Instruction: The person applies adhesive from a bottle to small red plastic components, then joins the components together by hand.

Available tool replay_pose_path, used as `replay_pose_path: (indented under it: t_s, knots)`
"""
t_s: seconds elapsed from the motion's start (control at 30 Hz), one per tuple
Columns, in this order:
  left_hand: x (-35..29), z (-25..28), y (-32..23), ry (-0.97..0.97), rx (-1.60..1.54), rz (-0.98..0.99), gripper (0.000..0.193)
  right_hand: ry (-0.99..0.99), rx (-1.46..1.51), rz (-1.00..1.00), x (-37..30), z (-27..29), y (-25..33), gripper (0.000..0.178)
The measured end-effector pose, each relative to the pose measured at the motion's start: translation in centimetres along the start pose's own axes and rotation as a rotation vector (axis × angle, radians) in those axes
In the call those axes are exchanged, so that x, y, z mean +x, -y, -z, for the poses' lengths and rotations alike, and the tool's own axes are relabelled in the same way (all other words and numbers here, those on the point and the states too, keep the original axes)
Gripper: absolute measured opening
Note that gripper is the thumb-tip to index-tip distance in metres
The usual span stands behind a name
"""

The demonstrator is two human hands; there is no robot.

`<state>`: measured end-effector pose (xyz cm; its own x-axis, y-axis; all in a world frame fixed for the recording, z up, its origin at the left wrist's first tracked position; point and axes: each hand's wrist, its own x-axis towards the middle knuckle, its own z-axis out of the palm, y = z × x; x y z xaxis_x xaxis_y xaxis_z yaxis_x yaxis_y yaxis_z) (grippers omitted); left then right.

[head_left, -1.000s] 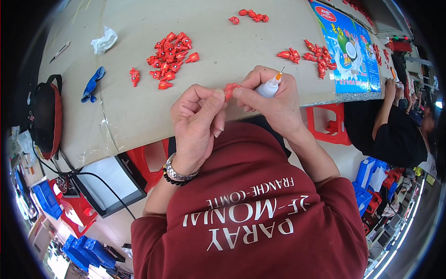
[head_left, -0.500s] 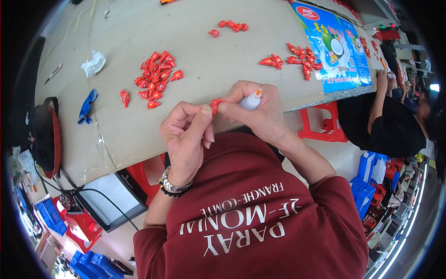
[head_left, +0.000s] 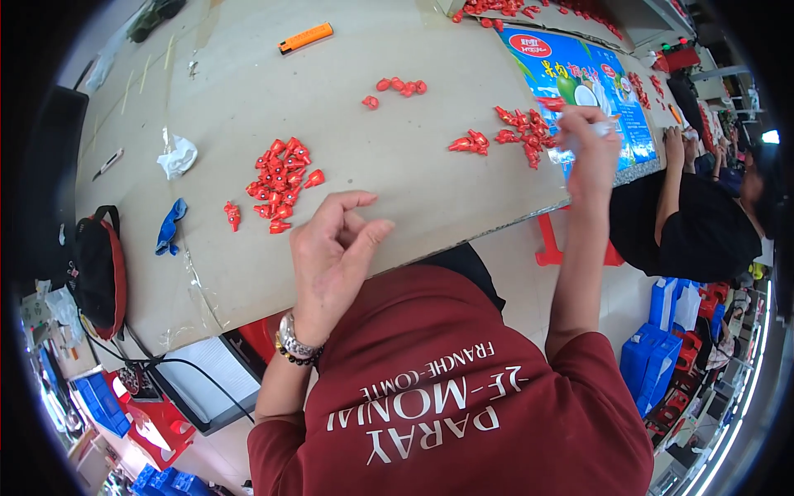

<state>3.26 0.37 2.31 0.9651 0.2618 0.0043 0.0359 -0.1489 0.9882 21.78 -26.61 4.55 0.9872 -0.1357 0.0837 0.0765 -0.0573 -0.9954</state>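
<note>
My left hand (head_left: 331, 252) hovers over the table's near edge, thumb and forefinger apart with nothing between them. Out to the right, my right hand (head_left: 589, 149) is closed around a small white squeeze bottle (head_left: 602, 129) with an orange tip. A small red glossy piece (head_left: 552, 103) shows at its fingertips, over the blue printed sheet. Just left of that hand lies a cluster of red figure-like pieces (head_left: 529, 132), with a few more (head_left: 470, 143) beside it. A larger pile of red pieces (head_left: 281, 178) sits beyond my left hand, and a single one (head_left: 232, 215) lies left of it.
Several round red parts (head_left: 401, 86) lie mid-table, with an orange cutter (head_left: 305, 38) farther back. Crumpled white tissue (head_left: 177, 157), a blue wrapper (head_left: 171, 227) and a slim knife (head_left: 108, 164) are at left, near a black bag (head_left: 101, 273). A person in black (head_left: 695, 223) sits at right.
My hands have parted. The right hand has moved right with the bottle and a red piece, over to the cluster by the blue sheet. My left hand has let go and opened.
</note>
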Motion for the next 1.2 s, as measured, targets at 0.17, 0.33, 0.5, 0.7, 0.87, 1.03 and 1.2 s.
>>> replay_pose_path:
  t_s: [0.17,0.33,0.5,0.7,0.87,1.03,1.2]
  knots:
    - [4.8,1.1,-1.8,-0.131,0.602,-0.304,0.016,-0.194,-0.236,-0.065,4.8,6.8,-2.7,0.012]
    - [8.7,2.1,-2.4,-0.058,0.844,-0.351,0.015,-0.137,-0.467,-0.160,5.4,8.1,-4.7,0.017]
    - [8.5,4.4,-1.7,-0.081,0.941,-0.348,0.013,-0.169,-0.741,-0.083,4.4,7.1,-3.9,0.025]
    - [4.7,5.8,-0.8,-0.293,0.863,-0.328,0.014,-0.069,-0.464,0.103,0.1,3.1,-0.5,0.025]
    - [3.5,4.1,0.9,-0.248,1.035,-0.413,0.020,0.212,-0.302,0.139,-4.4,-2.5,0.6,0.024]
    - [3.9,3.8,1.7,-0.241,1.119,-0.427,0.019,0.473,-0.204,0.040,-8.0,-6.4,0.3,0.029]
    - [3.6,2.9,1.7,-0.194,1.032,-0.511,0.016,0.682,-0.127,0.021,-9.9,-8.1,0.4,0.039]
